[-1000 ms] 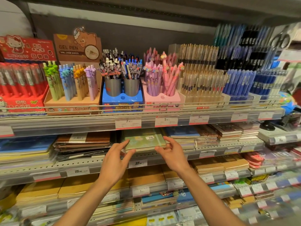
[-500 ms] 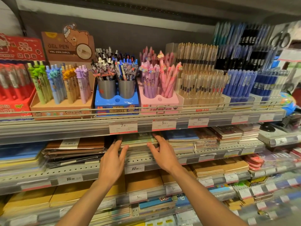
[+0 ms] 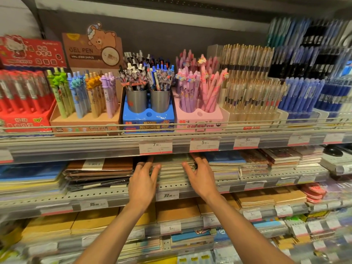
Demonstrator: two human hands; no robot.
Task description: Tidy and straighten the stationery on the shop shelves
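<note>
A stack of green notebooks (image 3: 172, 164) lies on the second shelf, under the pen shelf. My left hand (image 3: 143, 182) rests against the stack's left side, fingers spread and reaching in under the shelf above. My right hand (image 3: 200, 177) presses on the stack's right side, its fingers laid over the top books. Both hands flank the stack; neither lifts a book. The back of the stack is hidden by the upper shelf's price rail (image 3: 171, 147).
Brown notebooks (image 3: 99, 171) lie left of the stack, blue ones (image 3: 224, 161) right. Above stand pen displays: a blue box with two metal cups (image 3: 148, 111), a pink box (image 3: 199, 113), a gel-pen carton (image 3: 85, 103). Kraft notebooks (image 3: 177, 210) fill the shelf below.
The green notebook that both hands held out in front has gone back onto the stack. My hands have moved forward and up, deeper under the pen shelf.
</note>
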